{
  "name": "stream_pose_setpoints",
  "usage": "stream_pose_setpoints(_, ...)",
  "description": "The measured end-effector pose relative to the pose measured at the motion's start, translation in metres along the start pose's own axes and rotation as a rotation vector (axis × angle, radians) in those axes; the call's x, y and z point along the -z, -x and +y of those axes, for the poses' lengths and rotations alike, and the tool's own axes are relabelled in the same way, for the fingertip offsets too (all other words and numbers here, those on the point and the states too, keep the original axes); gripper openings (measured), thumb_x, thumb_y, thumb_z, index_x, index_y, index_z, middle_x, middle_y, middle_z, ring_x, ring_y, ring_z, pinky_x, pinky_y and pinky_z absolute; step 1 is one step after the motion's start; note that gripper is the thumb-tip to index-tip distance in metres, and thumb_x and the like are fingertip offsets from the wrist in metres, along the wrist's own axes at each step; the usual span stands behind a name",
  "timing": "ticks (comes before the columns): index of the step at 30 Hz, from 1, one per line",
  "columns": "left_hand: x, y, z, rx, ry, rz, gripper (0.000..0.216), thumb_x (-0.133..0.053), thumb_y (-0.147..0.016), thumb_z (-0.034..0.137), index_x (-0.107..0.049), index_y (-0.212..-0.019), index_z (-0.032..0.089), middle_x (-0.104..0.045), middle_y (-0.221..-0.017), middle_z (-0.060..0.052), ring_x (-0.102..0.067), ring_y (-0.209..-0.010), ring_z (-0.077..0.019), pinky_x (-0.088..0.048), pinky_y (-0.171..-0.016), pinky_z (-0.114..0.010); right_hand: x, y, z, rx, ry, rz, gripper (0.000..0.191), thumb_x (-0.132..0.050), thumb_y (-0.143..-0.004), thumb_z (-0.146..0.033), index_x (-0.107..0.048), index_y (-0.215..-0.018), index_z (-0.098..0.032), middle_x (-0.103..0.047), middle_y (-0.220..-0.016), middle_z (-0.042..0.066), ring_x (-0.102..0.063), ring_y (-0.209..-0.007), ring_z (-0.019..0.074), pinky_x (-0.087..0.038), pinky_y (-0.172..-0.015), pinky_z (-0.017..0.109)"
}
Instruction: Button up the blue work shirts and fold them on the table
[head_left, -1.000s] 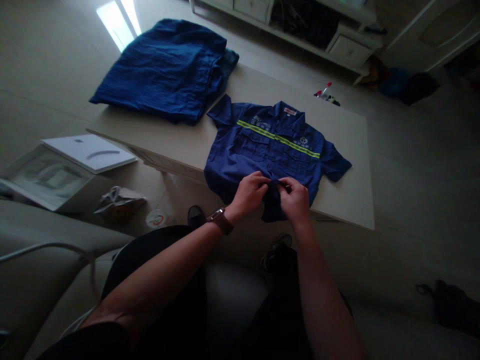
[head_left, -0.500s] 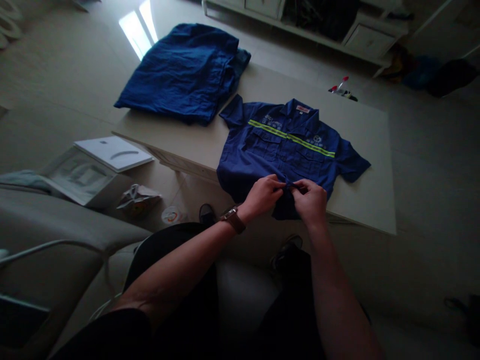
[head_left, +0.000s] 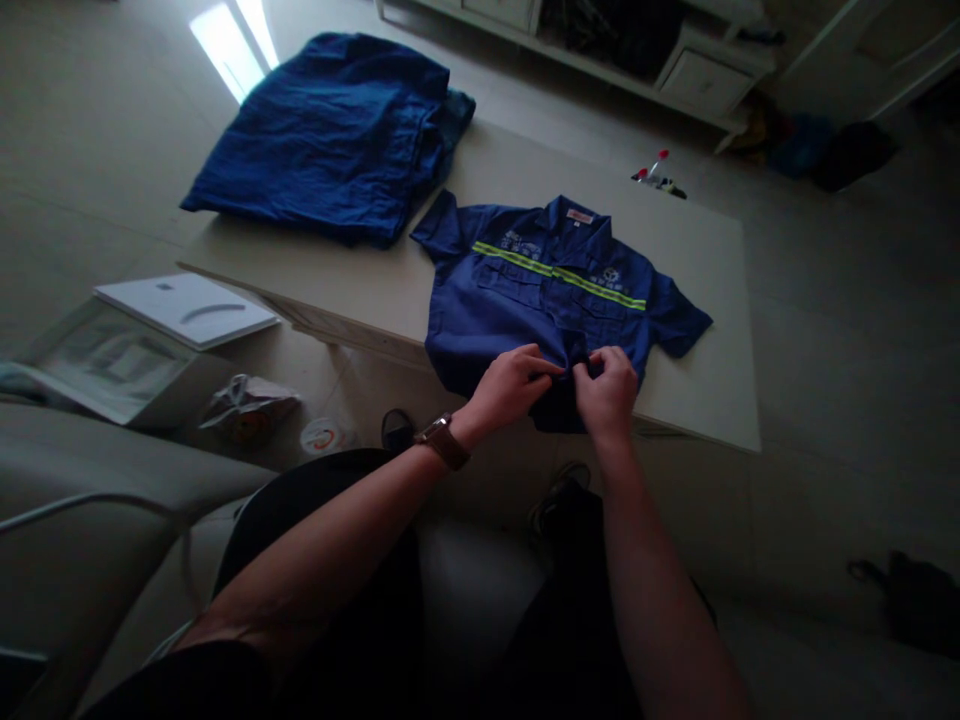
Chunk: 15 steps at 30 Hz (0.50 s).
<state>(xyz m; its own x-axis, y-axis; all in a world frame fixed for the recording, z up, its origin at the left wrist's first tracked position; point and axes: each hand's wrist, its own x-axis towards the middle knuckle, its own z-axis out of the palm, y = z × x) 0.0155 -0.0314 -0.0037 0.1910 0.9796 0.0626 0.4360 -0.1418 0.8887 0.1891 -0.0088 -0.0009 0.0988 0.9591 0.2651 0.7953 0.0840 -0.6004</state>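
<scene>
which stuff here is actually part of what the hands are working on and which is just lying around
In hand:
- shirt, flat on the table, hem over the near edge
- left hand and right hand, pinching the shirt's front near the hem

Lying about:
- blue cloth pile
- white box
- small red-tipped items
- crumpled wrapper

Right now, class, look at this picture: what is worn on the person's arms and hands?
Both forearms are bare, with no sleeves reaching them. The left hand has a watch with a brown strap at the wrist. The right hand wears nothing: no glove, and no ring can be seen.
</scene>
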Motion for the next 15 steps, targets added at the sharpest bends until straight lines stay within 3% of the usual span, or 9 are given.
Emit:
stream_pose_setpoints(5,0.008,0.003,-0.006,0.203,-0.170,-0.077,0.024,-0.063,-0.086,0.014,-0.080,-0.101,0.022,-0.073,-0.105,-0.006,-0.068,-0.092,-0.0200,-0.053,-0.086,-0.032,0.009,-0.008,0.009,-0.121,-0.315,0.094,0.018,-0.057,-0.071,-0.021,-0.041,-0.074,-0.026,-0.061,-0.080,0.001,-0.058,-0.077,0.0179,-0.048,-0.076,0.033)
stream_pose_setpoints(8,0.009,0.005,-0.009,0.256,-0.223,-0.082,0.024,-0.071,-0.081,0.017,-0.073,-0.105,0.019,-0.070,-0.108,-0.008,-0.067,-0.095,-0.0222,-0.053,-0.085,-0.033,0.010,-0.009,0.010,-0.150,-0.501,0.076,0.021,-0.057,-0.065,-0.022,-0.041,-0.080,-0.026,-0.055,-0.077,-0.002,-0.055,-0.071,0.0149,-0.046,-0.070,0.029)
stream_pose_setpoints(11,0.005,0.006,-0.007,0.286,-0.221,-0.019,0.030,-0.076,-0.081,0.029,-0.064,-0.107,0.018,-0.066,-0.107,-0.007,-0.064,-0.093,-0.0216,-0.053,-0.083,-0.033,0.012,-0.007,0.004,-0.127,-0.636,-0.025,0.022,-0.055,-0.064,-0.023,-0.044,-0.083,-0.025,-0.055,-0.080,-0.002,-0.054,-0.072,0.0136,-0.044,-0.067,0.026)
stream_pose_setpoints(15,0.000,0.008,-0.002,0.296,-0.295,0.074,0.040,-0.077,-0.085,0.044,-0.057,-0.108,0.019,-0.064,-0.112,-0.008,-0.063,-0.095,-0.0214,-0.052,-0.082,-0.034,0.019,0.001,-0.012,-0.167,-0.756,-0.263,0.025,-0.053,-0.062,-0.022,-0.050,-0.086,-0.026,-0.059,-0.082,-0.002,-0.051,-0.066,0.0128,-0.040,-0.059,0.025)
